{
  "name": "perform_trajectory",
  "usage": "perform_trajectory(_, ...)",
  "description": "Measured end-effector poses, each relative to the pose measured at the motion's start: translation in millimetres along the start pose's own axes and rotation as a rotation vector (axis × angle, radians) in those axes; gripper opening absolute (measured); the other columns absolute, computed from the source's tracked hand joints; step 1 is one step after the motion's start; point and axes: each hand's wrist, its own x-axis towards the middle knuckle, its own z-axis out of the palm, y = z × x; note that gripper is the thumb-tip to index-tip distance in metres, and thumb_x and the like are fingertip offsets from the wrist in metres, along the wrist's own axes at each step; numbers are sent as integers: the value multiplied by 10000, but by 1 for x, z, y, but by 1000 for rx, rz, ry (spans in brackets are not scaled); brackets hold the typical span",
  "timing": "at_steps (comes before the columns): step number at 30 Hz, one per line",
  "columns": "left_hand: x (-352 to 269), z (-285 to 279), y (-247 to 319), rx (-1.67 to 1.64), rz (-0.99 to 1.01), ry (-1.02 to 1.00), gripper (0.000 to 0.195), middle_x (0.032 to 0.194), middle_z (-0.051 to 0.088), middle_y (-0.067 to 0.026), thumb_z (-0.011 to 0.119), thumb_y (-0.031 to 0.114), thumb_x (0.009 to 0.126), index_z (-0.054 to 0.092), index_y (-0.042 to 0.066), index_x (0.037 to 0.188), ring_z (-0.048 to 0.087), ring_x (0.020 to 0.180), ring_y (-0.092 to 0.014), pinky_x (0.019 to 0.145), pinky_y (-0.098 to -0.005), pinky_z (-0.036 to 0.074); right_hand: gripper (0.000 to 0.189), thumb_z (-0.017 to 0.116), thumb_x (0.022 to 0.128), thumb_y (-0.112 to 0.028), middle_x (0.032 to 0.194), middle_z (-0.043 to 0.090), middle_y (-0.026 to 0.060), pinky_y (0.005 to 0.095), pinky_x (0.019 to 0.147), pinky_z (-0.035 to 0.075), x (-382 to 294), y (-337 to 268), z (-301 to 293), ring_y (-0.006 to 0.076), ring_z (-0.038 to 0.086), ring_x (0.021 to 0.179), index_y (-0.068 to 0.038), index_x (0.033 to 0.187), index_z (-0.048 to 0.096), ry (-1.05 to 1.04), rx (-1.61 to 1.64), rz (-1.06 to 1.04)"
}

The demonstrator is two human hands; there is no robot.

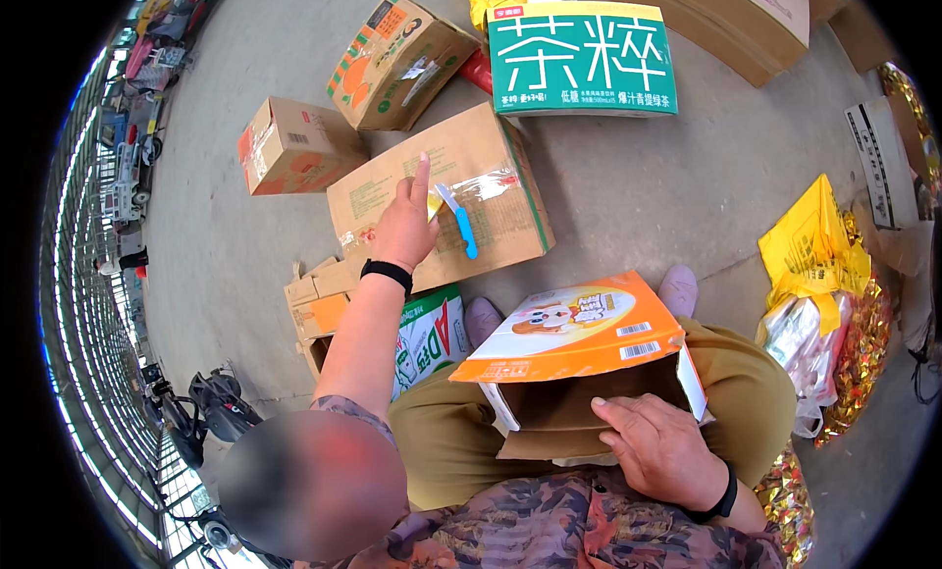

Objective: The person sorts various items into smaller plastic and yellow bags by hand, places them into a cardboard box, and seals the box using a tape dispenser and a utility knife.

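My left hand [405, 223] reaches over a large brown cardboard carton [441, 179], its index finger pointing away from me. A small yellow item [433, 205] shows beside the thumb, mostly covered; whether I grip it is unclear. Just right of it, a folding knife with a blue handle [465, 234] lies on the carton, blade out. An orange-and-white printed carton [567, 322] rests between my knees, its open end towards me. At that opening is my right hand [659, 447], thumb and index finger apart, with nothing visible between them.
A green drink carton [581, 61] and two smaller brown cartons [401, 61] [302, 146] stand beyond. A green-and-white carton [430, 341] is by my left foot. Yellow plastic bags [817, 252] and gold foil [857, 355] lie right. Parked vehicles [132, 164] line the far left.
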Motion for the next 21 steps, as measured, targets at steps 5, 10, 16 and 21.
perform_trajectory(5, -18, 27, -10, 108, 144, 310, 1019, 1284, 547, -157, 766, 70, 775, 203, 182, 1616, 647, 997, -357, 831, -438, 554, 408, 732, 851, -71, 1087, 694, 145, 371, 740, 555, 0, 0, 0, 288, 660, 827, 14, 1236, 632, -25, -30, -25)
perform_trajectory(10, -25, 50, -18, 271, 179, 337, 1046, 1322, 531, -129, 836, 172, 750, 235, 174, 1605, 571, 1166, -321, 951, -440, 484, 375, 725, 862, -91, 1085, 693, 138, 367, 758, 556, -2, 0, 1, 279, 659, 843, 16, 1211, 642, -20, -82, -39)
perform_trajectory(16, -59, 64, -10, 40, 34, 244, 1122, 1410, 490, -156, 882, 200, 707, 212, 130, 1604, 523, 1254, -359, 1033, -454, 448, 357, 719, 866, -93, 1073, 693, 137, 369, 766, 560, -7, -2, 3, 281, 666, 862, 18, 1197, 645, -14, -106, -53)
perform_trajectory(21, -78, 50, -13, -143, -26, 232, 1184, 1437, 467, -216, 894, 156, 692, 151, 79, 1611, 484, 1295, -394, 1098, -469, 409, 353, 716, 865, -67, 1059, 699, 140, 375, 775, 567, -20, -9, 6, 291, 676, 885, 15, 1201, 645, 31, -61, -114)
